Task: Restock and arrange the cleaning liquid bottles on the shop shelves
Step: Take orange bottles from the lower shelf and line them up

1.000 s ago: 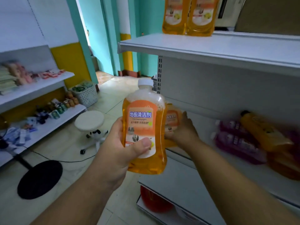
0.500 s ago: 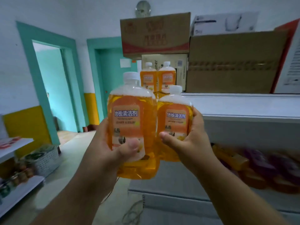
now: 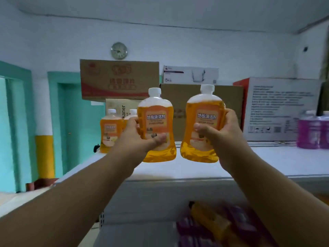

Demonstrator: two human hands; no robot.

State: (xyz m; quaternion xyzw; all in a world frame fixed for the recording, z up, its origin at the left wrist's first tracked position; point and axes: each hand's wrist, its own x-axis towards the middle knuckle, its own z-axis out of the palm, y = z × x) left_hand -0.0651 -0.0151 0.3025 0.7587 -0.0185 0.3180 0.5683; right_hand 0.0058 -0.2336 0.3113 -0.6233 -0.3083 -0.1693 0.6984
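Observation:
My left hand (image 3: 137, 138) grips an orange cleaning liquid bottle (image 3: 156, 120) with a white cap, held upright over the white top shelf (image 3: 267, 161). My right hand (image 3: 220, 134) grips a second orange bottle (image 3: 204, 111), also upright, just to the right of the first. Both bottles hang a little above the shelf surface, apart from each other. Two more orange bottles (image 3: 109, 131) stand at the shelf's far left, partly hidden behind my left hand. Purple bottles (image 3: 311, 131) stand at the far right of the same shelf.
Cardboard boxes (image 3: 119, 79) and a white printed box (image 3: 277, 107) are stacked along the back of the top shelf. On the shelf below lie blurred orange and purple bottles (image 3: 213, 221). Teal door frames (image 3: 60, 107) are at the left.
Both hands have lifted the bottles higher and further out over the top shelf, and the two bottles have moved apart. The view has tilted upward.

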